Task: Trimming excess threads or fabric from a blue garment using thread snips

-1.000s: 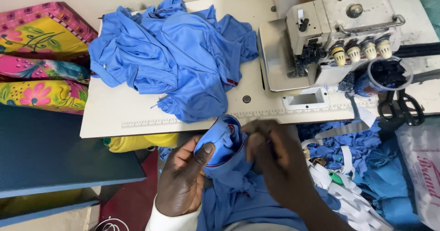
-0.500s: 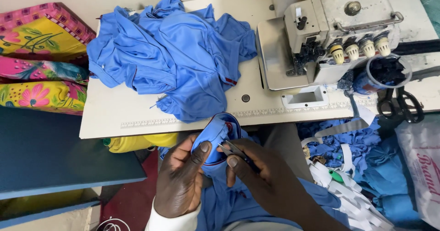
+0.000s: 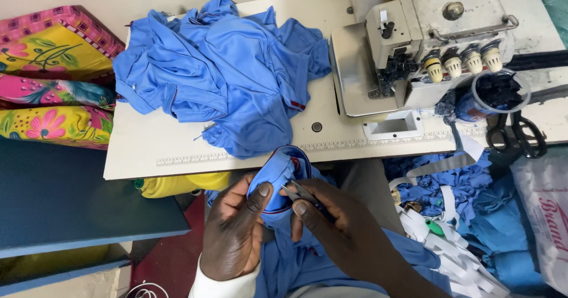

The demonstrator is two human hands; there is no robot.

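Observation:
My left hand [image 3: 236,230] pinches a folded piece of blue garment [image 3: 277,174] just below the front edge of the sewing table [image 3: 148,150]. My right hand [image 3: 340,227] holds small metal thread snips [image 3: 299,192] against the same fabric, blades pointing left towards my left thumb. More of that blue cloth hangs down between my arms into my lap.
A heap of blue garments [image 3: 219,73] covers the table's left half. An overlock sewing machine [image 3: 426,43] stands at the right, with black scissors [image 3: 515,135] beside it. Bright floral fabric [image 3: 53,79] lies at far left, a dark blue board [image 3: 71,203] below it, cloth scraps [image 3: 467,215] at lower right.
My hands have shifted slightly left and lower with the blue piece. The snips, hidden a second ago, now show in my right hand against the fabric.

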